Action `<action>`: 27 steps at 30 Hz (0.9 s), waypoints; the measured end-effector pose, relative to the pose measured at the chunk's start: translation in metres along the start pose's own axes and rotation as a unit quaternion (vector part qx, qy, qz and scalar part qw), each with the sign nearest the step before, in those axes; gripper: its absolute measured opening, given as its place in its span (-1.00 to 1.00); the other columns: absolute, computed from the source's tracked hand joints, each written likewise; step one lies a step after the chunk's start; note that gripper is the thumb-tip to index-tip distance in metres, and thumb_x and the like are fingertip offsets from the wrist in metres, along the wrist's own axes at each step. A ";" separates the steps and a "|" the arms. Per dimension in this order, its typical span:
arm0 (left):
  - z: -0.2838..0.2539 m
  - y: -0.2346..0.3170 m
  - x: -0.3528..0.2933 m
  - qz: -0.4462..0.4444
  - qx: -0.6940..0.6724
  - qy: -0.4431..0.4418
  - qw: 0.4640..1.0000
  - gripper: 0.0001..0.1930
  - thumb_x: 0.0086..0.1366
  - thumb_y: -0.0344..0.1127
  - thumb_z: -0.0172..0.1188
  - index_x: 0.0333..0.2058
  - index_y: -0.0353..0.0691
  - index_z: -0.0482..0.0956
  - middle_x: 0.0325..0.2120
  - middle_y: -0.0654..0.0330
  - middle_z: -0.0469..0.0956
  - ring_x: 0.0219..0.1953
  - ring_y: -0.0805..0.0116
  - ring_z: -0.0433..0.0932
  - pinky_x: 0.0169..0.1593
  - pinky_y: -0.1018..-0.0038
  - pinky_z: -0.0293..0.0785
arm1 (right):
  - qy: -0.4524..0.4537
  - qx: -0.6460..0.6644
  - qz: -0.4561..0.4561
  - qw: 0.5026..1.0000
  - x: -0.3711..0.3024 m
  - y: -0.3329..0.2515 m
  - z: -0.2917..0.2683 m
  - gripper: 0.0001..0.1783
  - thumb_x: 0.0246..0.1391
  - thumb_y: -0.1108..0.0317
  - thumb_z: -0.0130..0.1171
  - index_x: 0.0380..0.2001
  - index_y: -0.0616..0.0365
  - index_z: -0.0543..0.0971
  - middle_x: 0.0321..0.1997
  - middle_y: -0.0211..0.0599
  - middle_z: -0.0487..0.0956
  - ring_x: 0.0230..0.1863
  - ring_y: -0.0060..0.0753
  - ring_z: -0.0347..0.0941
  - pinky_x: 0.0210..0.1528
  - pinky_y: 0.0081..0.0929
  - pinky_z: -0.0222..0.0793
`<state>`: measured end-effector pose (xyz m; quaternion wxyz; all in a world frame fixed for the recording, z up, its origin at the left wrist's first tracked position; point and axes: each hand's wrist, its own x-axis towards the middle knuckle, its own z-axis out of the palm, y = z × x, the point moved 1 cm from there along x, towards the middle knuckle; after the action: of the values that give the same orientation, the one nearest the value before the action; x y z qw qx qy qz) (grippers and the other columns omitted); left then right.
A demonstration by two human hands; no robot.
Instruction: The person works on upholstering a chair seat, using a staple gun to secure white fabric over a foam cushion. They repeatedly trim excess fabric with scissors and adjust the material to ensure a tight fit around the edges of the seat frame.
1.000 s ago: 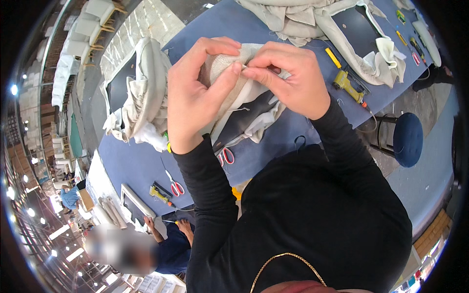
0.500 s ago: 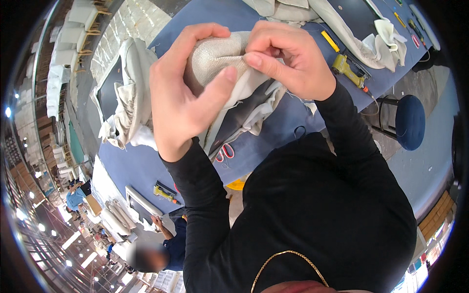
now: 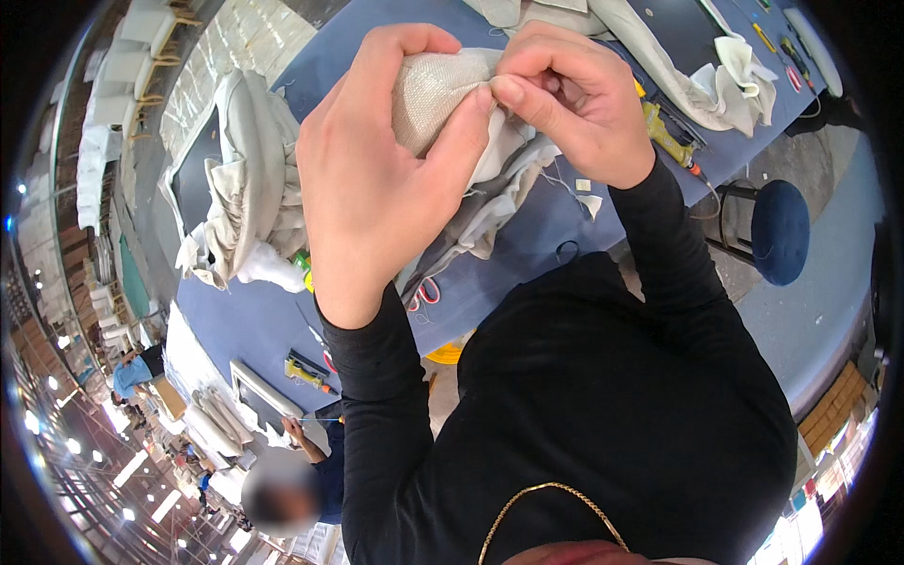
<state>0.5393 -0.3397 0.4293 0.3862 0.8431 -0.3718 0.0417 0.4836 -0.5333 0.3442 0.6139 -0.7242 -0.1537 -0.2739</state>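
Between my hands is a padded piece covered in beige woven upholstery fabric (image 3: pixel 435 94), its rounded corner raised above the blue table. My left hand (image 3: pixel 377 160) wraps around that corner, with the thumb pressing on the cloth near a gathered fold. My right hand (image 3: pixel 574 99) pinches the fold between thumb and bent fingers, close to the left thumb tip. Loose cloth and a dark underside hang below, partly hidden by my left hand and wrist.
Red-handled scissors (image 3: pixel 424 295) lie on the blue tabletop (image 3: pixel 513 299). A yellow-green staple gun (image 3: pixel 667 137) rests at the right, another (image 3: pixel 309 374) lower left. More beige covered pieces (image 3: pixel 247 179) sit at the left. A blue stool (image 3: pixel 780 233) stands right; a co-worker (image 3: pixel 320 471) is lower left.
My left thumb has moved up and right onto the fabric beside the right-hand pinch. The covered corner and both hands have shifted slightly up and right.
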 end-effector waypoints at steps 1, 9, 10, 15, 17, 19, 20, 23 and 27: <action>0.002 0.001 0.001 0.009 0.007 0.004 1.000 -0.69 0.35 -0.30 0.45 0.02 -0.21 0.68 -0.22 0.12 0.77 -0.18 0.33 0.73 -0.01 0.39 0.60 | -0.003 0.000 0.011 1.000 -0.002 0.001 -0.003 -0.87 0.37 0.38 0.42 -0.21 0.22 0.73 -0.31 -0.50 0.59 -0.37 -0.68 0.33 -0.31 -0.60 0.25; 0.017 0.017 0.010 0.020 0.050 0.015 0.998 -0.70 0.29 -0.23 0.47 -0.07 -0.17 0.65 -0.31 0.03 0.73 -0.25 -0.01 0.75 -0.09 0.26 0.61 | 0.056 0.044 0.297 0.952 -0.082 0.103 -0.099 -0.68 0.49 0.17 0.29 0.04 0.20 0.70 -0.18 -0.51 0.64 -0.19 -0.64 0.52 -0.09 -0.59 0.46; 0.020 0.018 0.012 0.028 0.059 0.020 0.998 -0.69 0.28 -0.22 0.47 -0.07 -0.16 0.64 -0.33 0.01 0.72 -0.26 -0.06 0.74 -0.10 0.24 0.61 | 0.092 -0.043 0.344 0.933 -0.116 0.139 -0.119 -0.65 0.45 0.13 0.31 0.04 0.21 0.70 -0.15 -0.44 0.68 -0.15 -0.58 0.58 -0.02 -0.55 0.52; 0.029 0.021 0.025 -0.006 0.070 0.021 0.997 -0.62 0.29 -0.17 0.46 -0.03 -0.13 0.54 -0.36 -0.02 0.70 -0.22 -0.19 0.72 -0.14 0.09 0.58 | 0.087 -0.516 0.373 0.766 -0.295 0.253 -0.200 -0.34 0.04 0.34 0.41 0.24 0.09 0.50 0.14 0.02 0.61 0.21 0.17 0.57 0.31 -0.05 0.51; 0.037 0.024 0.027 -0.009 0.097 0.021 0.995 -0.59 0.29 -0.15 0.46 -0.01 -0.12 0.50 -0.34 -0.03 0.71 -0.20 -0.21 0.72 -0.16 0.04 0.58 | 0.098 -0.514 0.414 0.745 -0.299 0.241 -0.195 -0.31 -0.04 0.47 0.33 0.23 0.10 0.43 0.16 0.06 0.56 0.26 0.28 0.50 0.34 0.03 0.47; 0.045 0.026 0.031 -0.004 0.122 0.025 0.992 -0.56 0.30 -0.12 0.46 0.01 -0.11 0.47 -0.30 -0.03 0.72 -0.18 -0.24 0.72 -0.17 -0.02 0.58 | 0.085 -0.533 0.430 0.724 -0.291 0.234 -0.198 -0.29 -0.07 0.54 0.28 0.23 0.09 0.41 0.16 0.07 0.56 0.28 0.30 0.48 0.35 0.04 0.45; 0.050 0.030 0.035 0.000 0.132 0.025 0.991 -0.55 0.30 -0.12 0.46 0.02 -0.11 0.46 -0.27 -0.02 0.73 -0.18 -0.24 0.72 -0.17 -0.03 0.58 | 0.064 -0.561 0.413 0.715 -0.297 0.236 -0.208 -0.27 -0.08 0.56 0.27 0.25 0.09 0.40 0.16 0.08 0.56 0.29 0.31 0.47 0.35 0.05 0.44; 0.064 0.035 0.047 0.013 0.156 0.021 0.987 -0.51 0.32 -0.08 0.46 0.07 -0.11 0.43 -0.18 0.01 0.74 -0.18 -0.24 0.73 -0.21 -0.07 0.61 | 0.021 -0.582 0.349 0.734 -0.318 0.244 -0.241 -0.20 -0.09 0.60 0.24 0.32 0.08 0.37 0.20 0.08 0.55 0.31 0.30 0.46 0.37 0.05 0.42; 0.069 0.040 0.051 -0.009 0.181 0.019 0.983 -0.49 0.32 -0.07 0.47 0.08 -0.12 0.42 -0.21 0.01 0.73 -0.23 -0.24 0.74 -0.27 -0.06 0.61 | -0.052 -0.503 0.438 0.743 -0.287 0.248 -0.255 -0.08 -0.05 0.49 0.32 0.45 0.07 0.28 0.20 0.13 0.63 0.26 0.37 0.54 0.35 0.14 0.46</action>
<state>0.5349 -0.4341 0.4237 0.2347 0.9012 -0.3436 0.1208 0.3390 -0.7983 0.0013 0.2034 -0.9286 0.3093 0.0261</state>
